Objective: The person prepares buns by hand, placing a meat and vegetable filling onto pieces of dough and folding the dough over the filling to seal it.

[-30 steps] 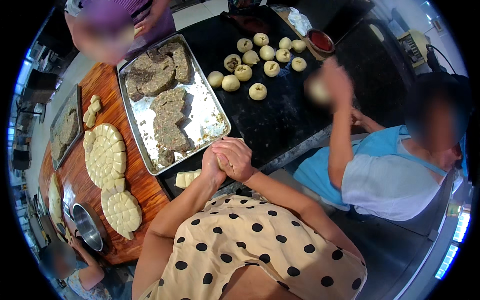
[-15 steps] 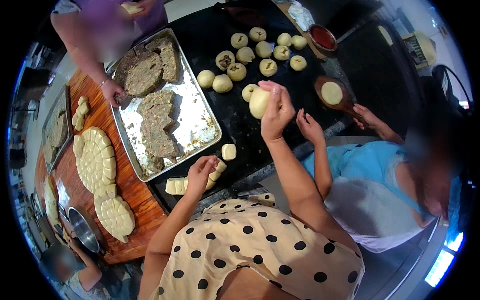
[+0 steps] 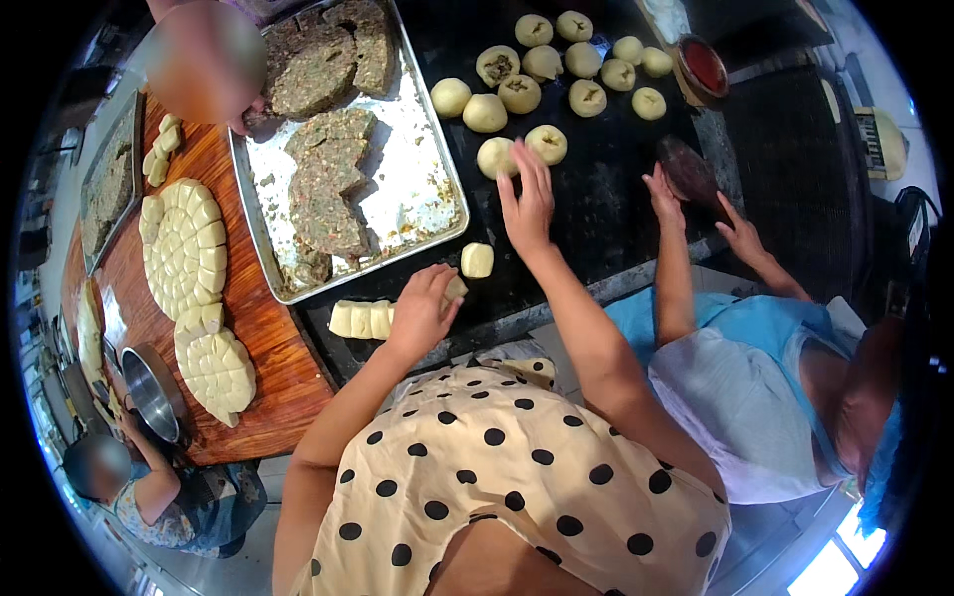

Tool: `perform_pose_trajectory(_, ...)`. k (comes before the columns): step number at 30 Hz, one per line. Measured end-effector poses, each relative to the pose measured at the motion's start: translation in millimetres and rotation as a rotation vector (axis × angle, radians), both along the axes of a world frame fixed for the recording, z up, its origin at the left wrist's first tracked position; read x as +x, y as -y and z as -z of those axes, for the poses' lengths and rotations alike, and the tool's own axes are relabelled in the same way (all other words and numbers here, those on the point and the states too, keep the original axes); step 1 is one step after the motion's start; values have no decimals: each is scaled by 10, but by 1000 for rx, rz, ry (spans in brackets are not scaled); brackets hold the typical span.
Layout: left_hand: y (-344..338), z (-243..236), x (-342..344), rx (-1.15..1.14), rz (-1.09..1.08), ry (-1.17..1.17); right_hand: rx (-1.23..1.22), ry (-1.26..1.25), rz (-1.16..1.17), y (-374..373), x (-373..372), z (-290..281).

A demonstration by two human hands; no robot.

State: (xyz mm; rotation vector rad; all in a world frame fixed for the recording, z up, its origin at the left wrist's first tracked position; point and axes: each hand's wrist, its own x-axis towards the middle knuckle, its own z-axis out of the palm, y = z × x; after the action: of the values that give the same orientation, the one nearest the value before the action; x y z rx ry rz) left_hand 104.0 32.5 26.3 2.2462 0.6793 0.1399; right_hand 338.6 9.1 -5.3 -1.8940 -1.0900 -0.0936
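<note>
My left hand [image 3: 422,310] is over a row of cut dough pieces [image 3: 360,319] near the table's front edge, its fingers and thumb curled round one dough piece [image 3: 455,288]. Just beyond it, a single squarish dough piece [image 3: 477,260] lies by itself. My right hand [image 3: 529,207] reaches forward with fingers stretched out, the tips at the near side of a smooth dough ball [image 3: 495,158] resting on the black surface. Another ball [image 3: 546,145] with a creased top sits right beside it.
Several filled dough balls [image 3: 520,93] stand farther back. At left, a metal tray [image 3: 397,214] bears slabs of chopped filling [image 3: 328,179]. Scored dough [image 3: 185,243] and a steel bowl [image 3: 152,394] are on the wooden table. On the right, a co-worker's hands [image 3: 668,197] hold a dark paddle [image 3: 688,171] near a red bowl [image 3: 704,67].
My right hand has lowered and let go of the dough ball, now on the black surface. My left hand has shifted right along the row. The co-worker's paddle no longer shows a dough round.
</note>
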Motion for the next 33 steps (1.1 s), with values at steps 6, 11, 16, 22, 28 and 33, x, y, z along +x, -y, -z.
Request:
perform_pose_trajectory(6, 73, 293, -45, 179, 244, -129, -489, -287, -324, 787, -584, 144)
perform_pose_trajectory(11, 3, 380, -74, 191, 288, -137, -568, -136, -449, 797, -649, 351)
perform_pose_trajectory(16, 50, 242, -66, 76, 231, -27, -397, -186, -37, 1117, -712, 97)
perform_pose_trajectory(22, 321, 265, 336, -329, 122, 109, -527, -363, 126, 1574, -454, 401)
perform_pose_trajectory(28, 325, 380, 313, -479, 63, -5, -615, -308, 627, 1147, -335, 863)
perform_pose_trajectory(33, 279, 270, 247, -597, 3, -17, -792, -43, 660, 928, -492, 859)
